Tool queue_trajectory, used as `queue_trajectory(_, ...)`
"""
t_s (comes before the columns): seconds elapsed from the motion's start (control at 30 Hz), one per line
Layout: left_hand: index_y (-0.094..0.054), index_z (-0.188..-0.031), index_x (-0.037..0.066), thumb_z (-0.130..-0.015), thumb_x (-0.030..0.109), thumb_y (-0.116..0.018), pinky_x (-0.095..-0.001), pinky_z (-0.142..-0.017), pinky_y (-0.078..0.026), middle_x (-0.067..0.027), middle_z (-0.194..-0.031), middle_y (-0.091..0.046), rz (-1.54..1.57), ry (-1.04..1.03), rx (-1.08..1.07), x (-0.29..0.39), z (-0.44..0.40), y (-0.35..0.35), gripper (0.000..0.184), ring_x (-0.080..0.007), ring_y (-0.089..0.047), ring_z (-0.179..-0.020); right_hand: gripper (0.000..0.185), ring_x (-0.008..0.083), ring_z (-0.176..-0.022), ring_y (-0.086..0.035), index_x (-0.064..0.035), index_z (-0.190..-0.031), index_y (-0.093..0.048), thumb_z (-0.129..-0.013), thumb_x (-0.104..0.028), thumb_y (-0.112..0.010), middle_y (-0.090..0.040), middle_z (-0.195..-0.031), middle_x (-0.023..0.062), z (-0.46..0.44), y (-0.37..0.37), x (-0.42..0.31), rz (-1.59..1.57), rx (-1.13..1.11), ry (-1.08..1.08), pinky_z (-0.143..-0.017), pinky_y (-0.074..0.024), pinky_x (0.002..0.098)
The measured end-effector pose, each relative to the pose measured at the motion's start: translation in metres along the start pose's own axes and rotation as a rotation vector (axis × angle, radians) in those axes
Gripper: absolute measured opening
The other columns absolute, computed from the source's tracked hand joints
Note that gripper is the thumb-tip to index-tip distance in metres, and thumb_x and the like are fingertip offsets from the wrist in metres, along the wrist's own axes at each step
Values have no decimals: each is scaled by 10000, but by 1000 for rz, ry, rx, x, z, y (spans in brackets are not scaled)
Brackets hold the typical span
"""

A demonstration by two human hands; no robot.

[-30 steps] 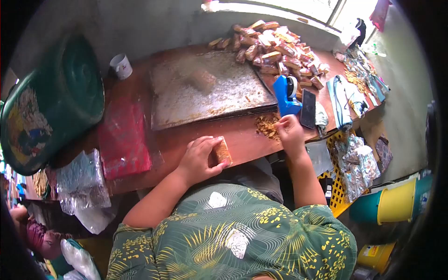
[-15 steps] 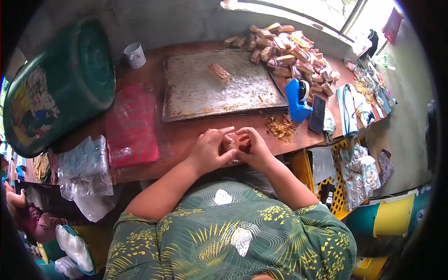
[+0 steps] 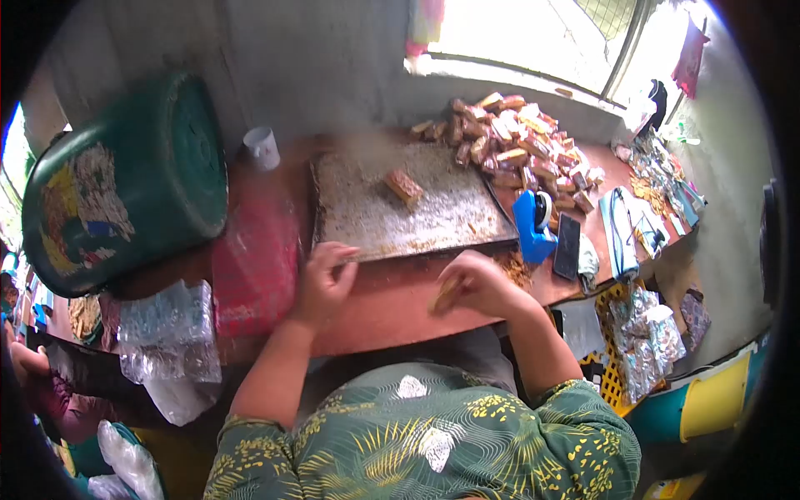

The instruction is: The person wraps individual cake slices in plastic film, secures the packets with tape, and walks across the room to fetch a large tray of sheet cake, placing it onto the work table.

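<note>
My right hand [image 3: 481, 286] is closed around a small wrapped cake bar [image 3: 447, 295], whose yellowish side shows below the fingers. It is above the table's front part, near the brown crumbs [image 3: 514, 270]. My left hand [image 3: 327, 282] is at the front left corner of the metal baking tray [image 3: 358, 233], with fingers apart and nothing visible in it. Another cake bar [image 3: 404, 188], reddish brown on top, lies alone on the tray. Behind the tray to the right is a heap of wrapped bars [image 3: 533, 150].
A blue tape dispenser [image 3: 533, 229] and a phone [image 3: 567, 246] stand right of the tray. On the left are a red plastic sheet [image 3: 254, 275], clear bags [image 3: 167, 329], a white mug [image 3: 262, 148] and a big green tub [image 3: 125, 183] on its side. A yellow crate [image 3: 615, 354] is below right.
My hands were together around a wrapped bar at the table's front edge. Now they are apart: the left has moved left, the right has moved right with a bar. The camera view has shifted.
</note>
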State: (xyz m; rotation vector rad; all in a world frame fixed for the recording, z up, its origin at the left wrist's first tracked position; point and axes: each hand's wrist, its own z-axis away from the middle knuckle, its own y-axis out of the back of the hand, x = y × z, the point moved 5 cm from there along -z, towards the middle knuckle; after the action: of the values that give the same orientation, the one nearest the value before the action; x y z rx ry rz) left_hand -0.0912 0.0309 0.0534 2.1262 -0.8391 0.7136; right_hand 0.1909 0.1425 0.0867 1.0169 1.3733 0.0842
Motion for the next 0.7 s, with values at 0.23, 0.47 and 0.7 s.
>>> queue_trajectory(0.23, -704, -969, 60, -827, 236, -806, -453, -1008, -483, -127, -1189, -644, -650, 191, 74, -71, 15, 121, 249, -334, -595, -1153, 163, 258, -943, -661, -20, -937, -674, -841, -55, -800, -691, -993, 99, -45, 86, -26, 280, 910, 292, -883, -522, 363)
queue_trajectory(0.47, -662, -753, 73, -825, 277, -808, -449, -979, -489, -107, -1147, -652, -529, 314, 33, -103, 21, 123, 262, -323, -591, -1142, 473, 371, -1142, -633, -53, -1227, -630, -853, -274, -817, -658, -1228, 197, -166, 22, 46, 458, 555, 4, -985, -512, 423)
queue_trajectory(0.7, -707, -842, 28, -892, 226, -738, -422, -943, -509, -95, -1133, -673, -564, 215, 79, -112, 21, 127, 207, -301, -622, -1093, 642, 382, -1216, -608, -123, -1416, -511, -870, -323, -784, -663, -1277, 209, -188, 2, 86, 498, 418, -376, -1025, -497, 461)
